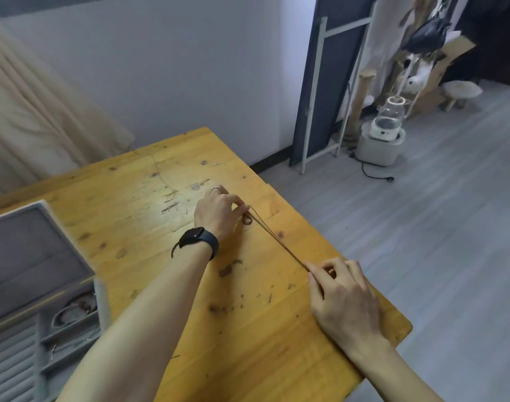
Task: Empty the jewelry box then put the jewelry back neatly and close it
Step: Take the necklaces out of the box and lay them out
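grey soft cloth lines the jewelry box (30, 256), which sits open at the far left of the wooden table (132, 198). its lid stands up and back. in the small spaces near its front lie a few pieces of jewelry (74, 310), too blurry to name. the box is well apart from both hands.

next comes the left hand (219, 211), out over the middle of the table, with a black watch (198, 237) on the wrist and a thin ring (216, 188) on one finger. its fingers are curled in, and the tips pinch one end of a thin brown cord (277, 236). a little brown loop (247, 219) of the cord sits just under those fingertips; i cannot tell if it touches the wood.

the cord runs in a straight, tight line over the table, down and to the right, from the left hand to the right hand (343, 297).

the right hand is near the right edge of the table, closer to the person. its thumb and first finger pinch the other end of the cord, and its other fingers are bent loosely.

past the table edge, on the grey floor (422, 227), a white machine (384, 134) with a clear jug on top stands by the wall.
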Demonstrator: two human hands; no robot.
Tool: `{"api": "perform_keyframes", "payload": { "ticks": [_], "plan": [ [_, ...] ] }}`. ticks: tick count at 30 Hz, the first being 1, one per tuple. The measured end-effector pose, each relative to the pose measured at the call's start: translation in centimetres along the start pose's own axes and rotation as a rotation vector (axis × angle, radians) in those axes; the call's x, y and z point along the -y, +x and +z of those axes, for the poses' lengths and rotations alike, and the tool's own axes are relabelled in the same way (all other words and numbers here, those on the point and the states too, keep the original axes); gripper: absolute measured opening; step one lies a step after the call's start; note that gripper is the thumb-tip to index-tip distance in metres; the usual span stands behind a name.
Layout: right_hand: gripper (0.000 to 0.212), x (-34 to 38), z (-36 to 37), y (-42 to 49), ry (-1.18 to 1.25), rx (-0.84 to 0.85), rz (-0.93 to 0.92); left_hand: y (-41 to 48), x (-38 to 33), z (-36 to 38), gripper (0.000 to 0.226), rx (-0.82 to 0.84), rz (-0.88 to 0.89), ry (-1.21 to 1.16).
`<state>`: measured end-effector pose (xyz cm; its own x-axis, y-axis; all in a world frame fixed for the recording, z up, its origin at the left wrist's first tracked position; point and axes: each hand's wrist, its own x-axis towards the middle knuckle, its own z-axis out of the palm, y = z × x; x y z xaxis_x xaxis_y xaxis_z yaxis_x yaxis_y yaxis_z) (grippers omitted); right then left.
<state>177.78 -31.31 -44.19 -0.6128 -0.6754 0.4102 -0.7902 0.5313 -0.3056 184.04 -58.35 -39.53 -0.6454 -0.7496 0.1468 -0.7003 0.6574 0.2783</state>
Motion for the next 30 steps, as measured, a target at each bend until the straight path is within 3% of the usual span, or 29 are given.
{"api": "perform_keyframes", "payload": {
  "ticks": [5,9,13,17,21,24,25,28,30],
  "plan": [
    [0.023,-0.2,0.2,-0.1,-0.01,-0.002,0.014,0.2,0.9,-1.1,0.036,0.106,-0.044,-0.087],
    [0.025,-0.4,0.3,-0.3,-0.015,0.014,0.027,-0.4,1.9,-3.8,0.023,0.074,-0.052,-0.209],
    [0.037,0.7,-0.7,-0.2,-0.021,0.001,0.038,-2.2,2.3,-8.0,0.019,0.154,-0.052,-0.367],
    [0.047,5.8,-1.9,1.0,0.312,0.049,0.019,-4.9,2.5,-13.2,0.018,0.209,-0.014,-0.508],
    [0.065,11.6,-2.9,3.1,0.753,0.268,0.149,-8.0,2.2,-18.4,0.018,0.227,0.02,-0.628],
    [0.079,14.9,-2.8,4.6,0.829,0.428,0.168,-10.1,1.9,-21.4,0.018,0.235,0.02,-0.734],
    [0.072,15.6,-2.6,4.8,0.837,0.458,0.158,-10.7,1.9,-22.1,0.018,0.239,0.018,-0.76],
    [0.021,16.7,-2.8,4.2,0.87,0.472,0.114,-12.3,2.4,-23.5,0.019,0.226,0.005,-0.799],
    [0.027,16.5,-3.2,2.9,0.909,0.503,0.124,-13.0,3.3,-23.6,0.018,0.176,-0.014,-0.798]
  ]
}}
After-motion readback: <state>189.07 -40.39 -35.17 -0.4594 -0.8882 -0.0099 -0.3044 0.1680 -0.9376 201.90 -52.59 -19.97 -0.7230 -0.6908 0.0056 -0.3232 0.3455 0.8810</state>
